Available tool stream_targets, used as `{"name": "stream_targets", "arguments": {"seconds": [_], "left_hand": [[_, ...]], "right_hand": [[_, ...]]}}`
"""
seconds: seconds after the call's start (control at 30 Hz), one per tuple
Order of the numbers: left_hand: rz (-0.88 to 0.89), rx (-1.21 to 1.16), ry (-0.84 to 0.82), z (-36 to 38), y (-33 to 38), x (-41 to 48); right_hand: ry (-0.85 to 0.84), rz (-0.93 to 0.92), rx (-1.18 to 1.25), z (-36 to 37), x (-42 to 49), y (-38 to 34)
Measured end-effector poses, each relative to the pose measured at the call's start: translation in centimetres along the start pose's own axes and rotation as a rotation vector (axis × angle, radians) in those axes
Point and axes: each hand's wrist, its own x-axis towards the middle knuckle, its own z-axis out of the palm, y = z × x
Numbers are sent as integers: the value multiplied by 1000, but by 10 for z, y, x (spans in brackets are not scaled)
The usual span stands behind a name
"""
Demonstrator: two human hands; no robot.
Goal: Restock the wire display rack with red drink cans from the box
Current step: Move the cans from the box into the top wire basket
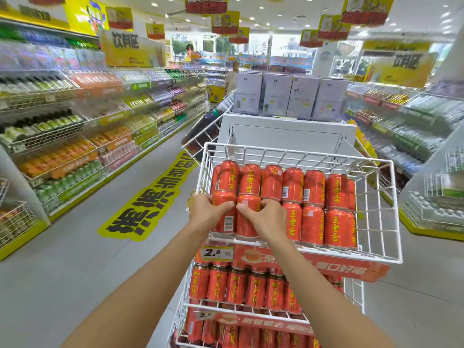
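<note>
Two hands, each grasping one red can at the front left of the top basket.

The left hand (209, 212) is curled round the left can (226, 223), the one that shows a barcode, and the right hand (262, 218) is curled round the second can (247, 224) just beside it; the thumbs come close together between the two. Both cans stand upright in the lower layer of the top basket (296, 153) of the white wire display rack (357, 295), where red cans (313, 189) are stacked in two layers and carry the yellow characters 王老吉. The lower tiers (251, 287) also hold red cans, with other yellow writing. Under the basket's front edge hangs a yellow price tag (217, 252) reading 2.6, next to a red banner (313, 266) with a teacup picture.
</note>
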Motion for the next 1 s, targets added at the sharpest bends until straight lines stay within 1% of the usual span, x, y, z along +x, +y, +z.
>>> {"name": "stream_targets", "arguments": {"seconds": [0.17, 0.47, 0.6, 0.87, 1.0], "left_hand": [[-3, 26, -42, 9, -8, 7], [17, 93, -31, 11, -8, 7], [15, 108, -60, 9, -10, 7], [30, 99, -83, 8, -12, 11], [51, 136, -118, 5, -3, 9]], "right_hand": [[4, 30, -30, 10, 4, 7], [-30, 1, -95, 8, 6, 7], [-40, -21, -122, 8, 8, 8], [-39, -16, -107, 8, 10, 10], [-33, -14, -93, 8, 9, 7]]}}
